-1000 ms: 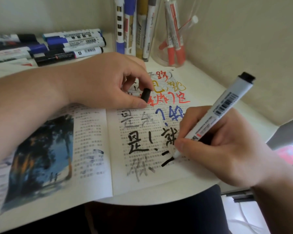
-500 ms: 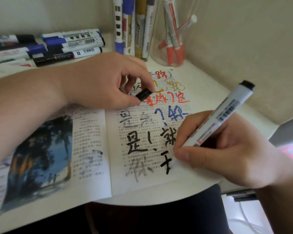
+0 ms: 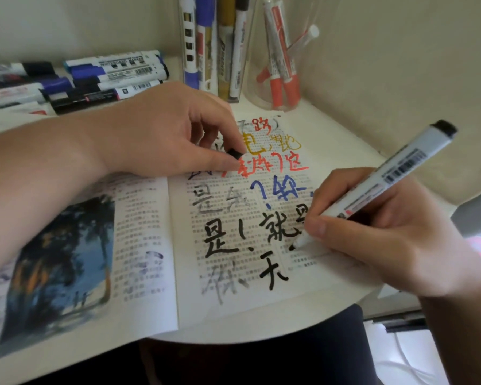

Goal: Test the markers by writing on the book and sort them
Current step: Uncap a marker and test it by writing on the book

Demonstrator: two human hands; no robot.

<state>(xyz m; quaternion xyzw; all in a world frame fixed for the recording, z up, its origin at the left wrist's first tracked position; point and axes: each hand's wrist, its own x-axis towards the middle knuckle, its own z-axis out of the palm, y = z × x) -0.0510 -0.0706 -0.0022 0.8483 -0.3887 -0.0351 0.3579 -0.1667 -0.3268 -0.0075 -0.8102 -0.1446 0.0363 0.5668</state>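
An open book [image 3: 139,245] lies on the white table, its right page covered with black, blue, red and gold handwriting. My right hand [image 3: 378,234] grips a white marker [image 3: 378,179] with a black end, and its tip touches the page beside the black characters. My left hand [image 3: 172,134] rests on the top of the book and pinches the marker's black cap [image 3: 234,153] between thumb and forefinger.
Several capped markers [image 3: 106,76] lie in a pile at the back left. A clear holder [image 3: 214,45] holds upright markers. A clear cup [image 3: 283,65] holds red markers. A wall runs along the right. The table's curved front edge [image 3: 261,332] is near my lap.
The right hand finished the lower black character, then moved up and right on the page to a fresh spot. The left hand turned the cap between its fingers.
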